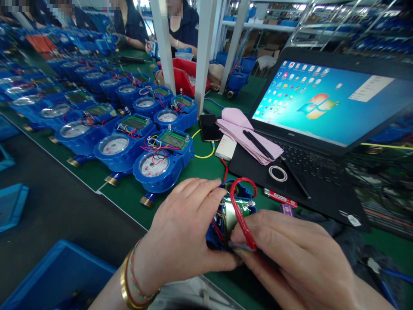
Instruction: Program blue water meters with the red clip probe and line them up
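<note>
My left hand (183, 224) is wrapped round a blue meter housing (213, 237) at the table's near edge. Its LCD display (230, 213) and green circuit board face up, with thin red and yellow wires along the left side. My right hand (293, 254) pinches the end of a thick red cable (238, 211) against the housing's near right edge. A flat grey piece (241, 246) shows at that end, partly covered by my fingers. The cable loops up over the display and runs behind the housing. The housing's lower part is hidden by my hands.
Several blue water meters (161, 172) with brass fittings stand in rows at left. A laptop (322, 103) sits at right, with pink cloths (248, 137), a pen and a white ring on it. A phone (209, 128) lies behind my hands. Pliers (380, 280) lie at lower right. Co-workers sit across.
</note>
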`<action>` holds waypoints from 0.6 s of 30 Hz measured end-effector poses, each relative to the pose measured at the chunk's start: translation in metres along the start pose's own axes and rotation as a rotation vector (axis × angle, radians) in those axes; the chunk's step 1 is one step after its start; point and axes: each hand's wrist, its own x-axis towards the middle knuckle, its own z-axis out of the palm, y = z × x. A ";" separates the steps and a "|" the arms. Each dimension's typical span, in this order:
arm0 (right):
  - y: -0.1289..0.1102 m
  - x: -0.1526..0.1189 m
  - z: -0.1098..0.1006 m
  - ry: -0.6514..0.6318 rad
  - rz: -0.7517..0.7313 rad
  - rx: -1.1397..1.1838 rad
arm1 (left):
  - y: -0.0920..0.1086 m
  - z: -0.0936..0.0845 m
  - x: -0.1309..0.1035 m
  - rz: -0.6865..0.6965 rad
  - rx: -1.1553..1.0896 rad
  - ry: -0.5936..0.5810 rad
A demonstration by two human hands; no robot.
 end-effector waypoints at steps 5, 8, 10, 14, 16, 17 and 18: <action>0.000 -0.001 0.004 0.021 -0.020 -0.003 | 0.001 0.000 0.000 0.009 -0.012 0.030; 0.001 0.001 0.002 0.034 -0.006 0.024 | 0.000 0.000 0.000 0.014 -0.005 0.061; 0.001 0.003 0.001 0.033 0.006 0.025 | 0.000 0.000 0.001 0.018 0.001 0.068; 0.000 0.004 -0.001 0.029 0.016 0.032 | 0.000 0.001 0.002 0.020 0.005 0.068; 0.000 0.004 0.000 0.042 0.019 0.035 | 0.000 0.001 0.002 0.024 0.005 0.076; 0.000 0.003 0.000 0.048 0.022 0.031 | 0.000 0.001 0.002 0.025 0.005 0.077; 0.000 0.003 0.000 0.053 0.023 0.025 | 0.000 0.001 0.002 0.026 0.006 0.072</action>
